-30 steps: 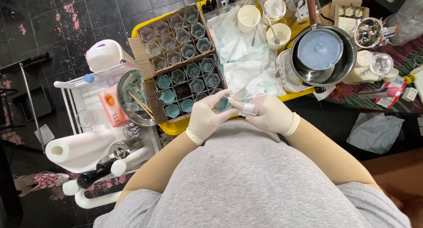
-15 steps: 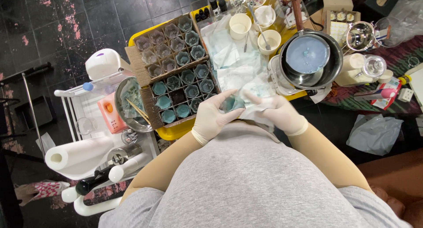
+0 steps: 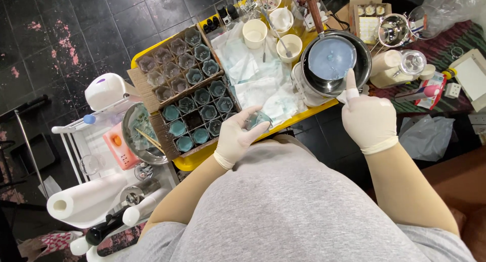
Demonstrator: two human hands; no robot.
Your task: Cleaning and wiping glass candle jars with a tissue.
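Both my hands wear pale gloves. My left hand (image 3: 238, 135) grips a small clear glass cup (image 3: 258, 120) with a bluish inside, held just above the yellow table's near edge (image 3: 195, 162). My right hand (image 3: 367, 118) has its forefinger stretched out, touching the rim of a steel pot (image 3: 334, 59) that holds pale blue liquid. A cardboard tray (image 3: 190, 97) of several flower-shaped glass cups, some filled with teal, lies left of my left hand.
Crumpled white paper (image 3: 258, 82) covers the table's middle. Three white cups (image 3: 276, 32) stand behind it. A steel bowl with sticks (image 3: 139, 133), a paper roll (image 3: 86, 204) and a white cart (image 3: 101, 135) are at the left. Jars and boxes (image 3: 400, 54) crowd the right.
My right hand left the cup and moved right and up to the pot's rim. My left hand kept the glass cup. The view shifted.
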